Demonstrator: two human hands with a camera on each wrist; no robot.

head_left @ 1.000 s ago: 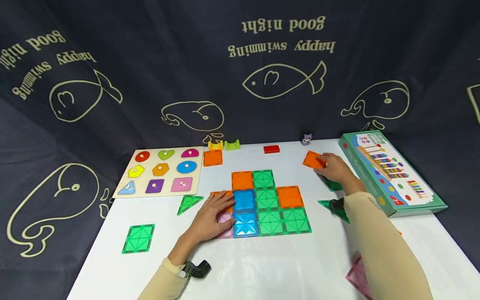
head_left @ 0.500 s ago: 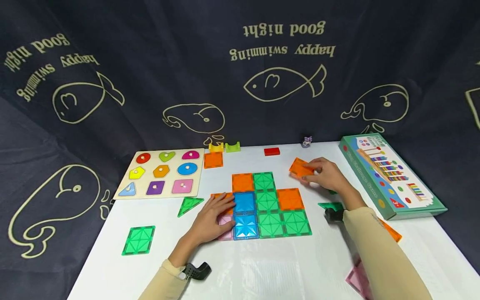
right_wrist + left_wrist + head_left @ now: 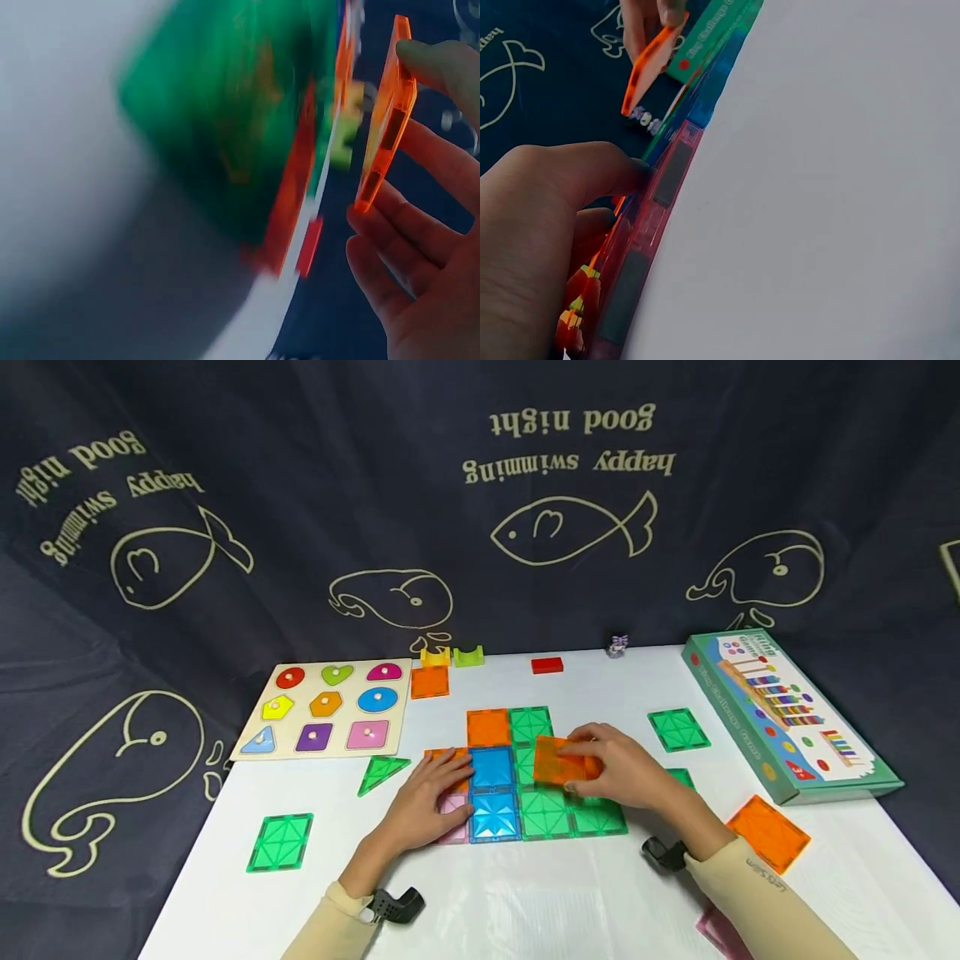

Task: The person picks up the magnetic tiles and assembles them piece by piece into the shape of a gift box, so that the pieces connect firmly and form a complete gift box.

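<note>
Flat on the table lies a group of see-through square magnetic tiles: green ones [image 3: 545, 818], blue ones [image 3: 495, 816], orange ones and a pink tile [image 3: 454, 833]. My left hand [image 3: 420, 803] rests with spread, relaxed fingers over the left side of this group. It partly covers the pink tile and an orange tile [image 3: 444, 755], and its fingertips reach the edge of the blue ones. My right hand [image 3: 621, 768] pinches another orange square tile [image 3: 552, 762] by its edge, thumb and fingers on opposite faces. In the right wrist view this held tile [image 3: 388, 124] is raised above the group.
Loose tiles lie around: green squares [image 3: 678, 729] [image 3: 280, 842], a green triangle [image 3: 380, 772], orange squares [image 3: 769, 833] [image 3: 430, 682]. A shape puzzle board [image 3: 330, 683] sits back left, a game box [image 3: 795, 718] at right. A red block [image 3: 547, 666] and small figure [image 3: 617, 646] stand behind.
My right hand has carried the orange tile from the back right, leftward and toward me, to over the tile group. The left hand has stayed in place.
</note>
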